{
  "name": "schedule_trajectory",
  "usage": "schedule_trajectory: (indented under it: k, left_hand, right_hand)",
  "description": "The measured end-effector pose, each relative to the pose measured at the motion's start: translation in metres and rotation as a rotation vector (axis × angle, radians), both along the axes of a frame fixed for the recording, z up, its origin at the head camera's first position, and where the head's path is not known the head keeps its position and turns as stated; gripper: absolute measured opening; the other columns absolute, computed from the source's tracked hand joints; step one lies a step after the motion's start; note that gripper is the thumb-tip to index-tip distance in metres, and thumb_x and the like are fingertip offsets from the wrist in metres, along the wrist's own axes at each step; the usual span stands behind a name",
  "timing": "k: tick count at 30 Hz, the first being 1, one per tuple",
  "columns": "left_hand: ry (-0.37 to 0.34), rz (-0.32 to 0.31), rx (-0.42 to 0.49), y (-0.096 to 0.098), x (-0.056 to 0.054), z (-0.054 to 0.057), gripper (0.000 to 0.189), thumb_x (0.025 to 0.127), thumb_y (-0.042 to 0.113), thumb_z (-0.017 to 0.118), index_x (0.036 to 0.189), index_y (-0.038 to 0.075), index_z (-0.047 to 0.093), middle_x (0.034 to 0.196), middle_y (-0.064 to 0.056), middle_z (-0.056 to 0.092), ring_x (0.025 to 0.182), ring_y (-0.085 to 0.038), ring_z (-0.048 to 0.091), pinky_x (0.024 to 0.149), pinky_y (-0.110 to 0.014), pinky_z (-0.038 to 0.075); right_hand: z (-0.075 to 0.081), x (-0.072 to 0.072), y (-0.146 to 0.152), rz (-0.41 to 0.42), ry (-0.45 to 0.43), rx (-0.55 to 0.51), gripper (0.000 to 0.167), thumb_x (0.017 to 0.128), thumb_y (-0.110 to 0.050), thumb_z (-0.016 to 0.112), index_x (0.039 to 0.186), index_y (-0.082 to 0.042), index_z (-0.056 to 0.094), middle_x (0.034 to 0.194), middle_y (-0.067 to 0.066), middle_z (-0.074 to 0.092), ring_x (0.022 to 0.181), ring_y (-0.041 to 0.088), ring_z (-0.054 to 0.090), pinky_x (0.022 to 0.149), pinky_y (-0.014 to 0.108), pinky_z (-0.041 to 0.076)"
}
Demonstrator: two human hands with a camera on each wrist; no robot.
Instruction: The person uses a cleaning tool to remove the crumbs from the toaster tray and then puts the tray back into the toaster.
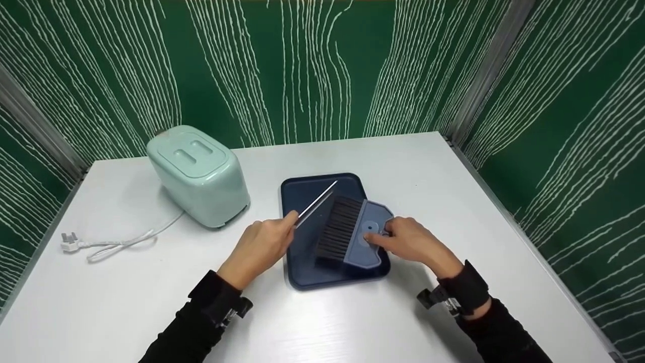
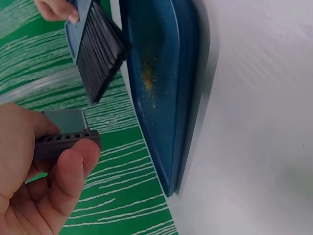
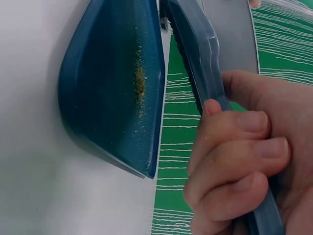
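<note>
My left hand pinches a thin metal crumb tray by its dark slotted edge. It is held tilted, nearly edge-on to the head view, above a dark blue tray. My right hand grips a blue brush with dark bristles, its fingers curled round the handle in the right wrist view. The bristles point left toward the crumb tray; both wrist views show the brush raised off the blue tray. Yellowish-brown crumbs lie on the blue tray's floor.
A mint-green toaster stands on the white table at the back left. Its white cord and plug lie beside it. Green walls with white drip lines enclose the back and sides.
</note>
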State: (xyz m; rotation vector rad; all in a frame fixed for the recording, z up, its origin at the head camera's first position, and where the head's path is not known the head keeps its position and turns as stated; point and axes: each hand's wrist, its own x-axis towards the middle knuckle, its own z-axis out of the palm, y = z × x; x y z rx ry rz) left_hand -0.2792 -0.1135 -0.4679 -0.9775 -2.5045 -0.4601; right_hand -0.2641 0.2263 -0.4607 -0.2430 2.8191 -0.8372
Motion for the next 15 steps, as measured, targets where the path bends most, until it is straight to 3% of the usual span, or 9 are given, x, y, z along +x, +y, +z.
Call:
schedule_trajectory:
  k: [6,11,15]
  left_hand:
    - [0.033,0.019,-0.034,-0.001,-0.001,0.0,0.017,0.099,0.006,0.069,0.1,0.011,0.054,0.056,-0.004,0.055,0.044,-0.02,0.047,0.039,-0.036,0.038]
    - [0.077,0.011,-0.062,-0.003,0.0,0.0,0.019,0.097,0.002,0.07,0.102,0.01,0.053,0.055,-0.003,0.052,0.043,-0.017,0.046,0.04,-0.03,0.031]
    - [0.064,0.005,-0.042,-0.004,0.0,-0.002,0.017,0.098,0.003,0.069,0.103,0.009,0.054,0.056,-0.004,0.054,0.043,-0.017,0.047,0.039,-0.03,0.032]
  right_hand:
    - [0.004,-0.001,0.009,-0.027,0.023,-0.004,0.054,0.1,-0.054,0.069,0.065,-0.018,0.05,0.06,-0.006,0.047,0.058,0.013,0.046,0.057,0.028,0.035]
    - [0.006,-0.003,0.021,-0.102,0.042,0.005,0.056,0.099,-0.061,0.067,0.066,-0.018,0.052,0.061,-0.004,0.052,0.058,0.014,0.051,0.056,0.029,0.037]
    - [0.009,-0.005,0.034,-0.178,0.053,0.017,0.058,0.099,-0.066,0.064,0.072,-0.014,0.061,0.064,0.0,0.063,0.059,0.016,0.06,0.056,0.03,0.042]
